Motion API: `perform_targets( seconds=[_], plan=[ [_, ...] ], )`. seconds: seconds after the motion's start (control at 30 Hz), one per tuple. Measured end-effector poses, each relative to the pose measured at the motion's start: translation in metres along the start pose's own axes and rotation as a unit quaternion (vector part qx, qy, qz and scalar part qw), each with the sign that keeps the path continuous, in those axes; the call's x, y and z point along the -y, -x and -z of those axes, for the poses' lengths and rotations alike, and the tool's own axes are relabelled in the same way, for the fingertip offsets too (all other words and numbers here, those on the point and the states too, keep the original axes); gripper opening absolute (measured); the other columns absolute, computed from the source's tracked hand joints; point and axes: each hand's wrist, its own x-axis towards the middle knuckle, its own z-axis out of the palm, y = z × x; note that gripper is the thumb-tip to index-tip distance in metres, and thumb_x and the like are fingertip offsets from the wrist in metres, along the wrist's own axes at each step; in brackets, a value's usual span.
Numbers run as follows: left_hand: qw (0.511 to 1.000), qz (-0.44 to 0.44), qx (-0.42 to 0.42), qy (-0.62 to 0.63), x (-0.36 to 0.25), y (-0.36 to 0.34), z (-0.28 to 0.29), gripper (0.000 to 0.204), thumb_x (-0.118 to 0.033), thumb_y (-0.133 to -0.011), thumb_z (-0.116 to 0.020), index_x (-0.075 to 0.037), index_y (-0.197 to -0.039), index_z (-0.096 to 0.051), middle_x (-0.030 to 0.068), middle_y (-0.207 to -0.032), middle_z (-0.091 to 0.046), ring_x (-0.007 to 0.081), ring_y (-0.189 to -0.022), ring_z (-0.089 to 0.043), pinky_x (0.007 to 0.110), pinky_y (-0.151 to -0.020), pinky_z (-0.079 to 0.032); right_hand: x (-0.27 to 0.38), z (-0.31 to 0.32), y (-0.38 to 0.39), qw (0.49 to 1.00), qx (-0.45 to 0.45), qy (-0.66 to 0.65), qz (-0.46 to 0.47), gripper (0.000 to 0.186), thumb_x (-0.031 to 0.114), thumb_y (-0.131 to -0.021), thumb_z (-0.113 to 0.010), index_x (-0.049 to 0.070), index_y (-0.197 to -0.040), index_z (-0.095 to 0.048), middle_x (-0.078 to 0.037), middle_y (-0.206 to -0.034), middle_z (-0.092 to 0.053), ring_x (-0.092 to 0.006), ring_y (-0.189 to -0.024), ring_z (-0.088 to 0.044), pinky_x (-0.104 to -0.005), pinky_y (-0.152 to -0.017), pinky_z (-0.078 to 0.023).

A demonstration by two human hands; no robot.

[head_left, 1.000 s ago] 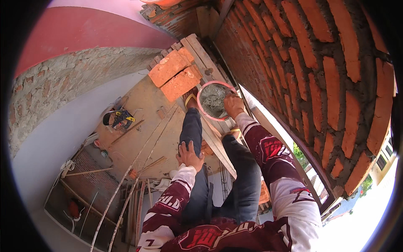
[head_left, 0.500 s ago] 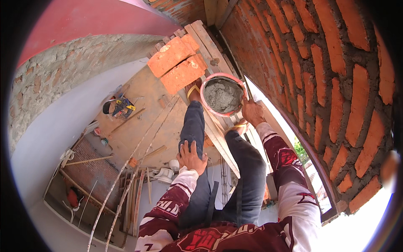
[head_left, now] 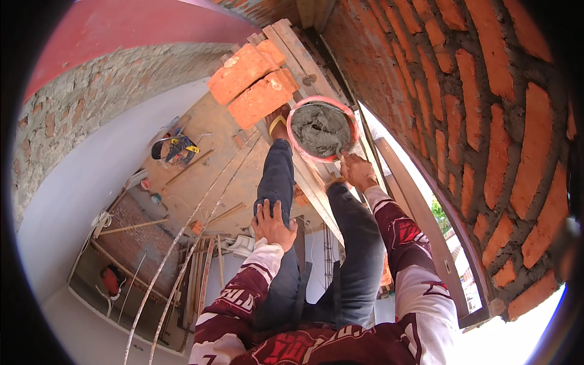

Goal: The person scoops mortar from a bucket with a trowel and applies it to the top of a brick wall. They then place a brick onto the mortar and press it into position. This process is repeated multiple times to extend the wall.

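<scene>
In the head view, the right hand [head_left: 359, 171] is at the near right edge of a round bucket, its fingers curled and bunched together. Whether they close on the rim or on a tool handle there cannot be told, since the inner side of the grip is hidden. The left hand [head_left: 274, 225] is released, palm down with fingers spread, resting on the left leg of the dark trousers [head_left: 277, 173], well apart from the right hand on its left and nearer the body.

The bucket [head_left: 289, 131], with a pinkish-red rim, stands just beyond the right hand and slightly to its left. Inside is grey wet mortar [head_left: 319, 125], its surface uneven, with a dark hollow near the middle. Beyond the bucket and to the left of the right hand, orange bricks [head_left: 261, 100] lie side by side on wooden planks [head_left: 298, 52]. To the right of the right hand rises a brick wall [head_left: 468, 121] with grey joints. Far to the left of both hands, a black and yellow object [head_left: 176, 149] lies on the floor below.
</scene>
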Motion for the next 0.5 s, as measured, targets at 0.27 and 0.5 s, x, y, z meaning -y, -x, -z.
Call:
perform_targets(
  seconds=[0.27,0.5],
  plan=[
    [1.0,0.007,0.014,0.015,0.003,0.002,-0.002,0.068,-0.04,-0.084,-0.061,-0.013,-0.144,-0.042,0.0188,-0.154,-0.033,0.0377,-0.144,-0.027,0.057,-0.112,-0.024,0.013,0.041,0.006,0.991,-0.067,0.112,-0.042,0.046,0.029,-0.09,-0.06,0.007,-0.13,-0.056,-0.016,-0.103,-0.068,-0.0337,-0.092,-0.07,-0.0465,-0.077,-0.057],
    [1.0,-0.008,0.009,-0.019,0.002,-0.001,0.004,0.068,-0.041,-0.085,-0.062,-0.013,-0.144,-0.043,0.02,-0.151,-0.037,0.0396,-0.142,-0.031,0.055,-0.111,-0.028,0.039,0.001,-0.053,0.987,0.121,-0.026,-0.099,0.036,0.031,-0.091,-0.053,0.001,-0.101,-0.07,-0.024,-0.104,-0.07,-0.0434,-0.102,-0.066,-0.0497,-0.092,-0.052]
  ],
)
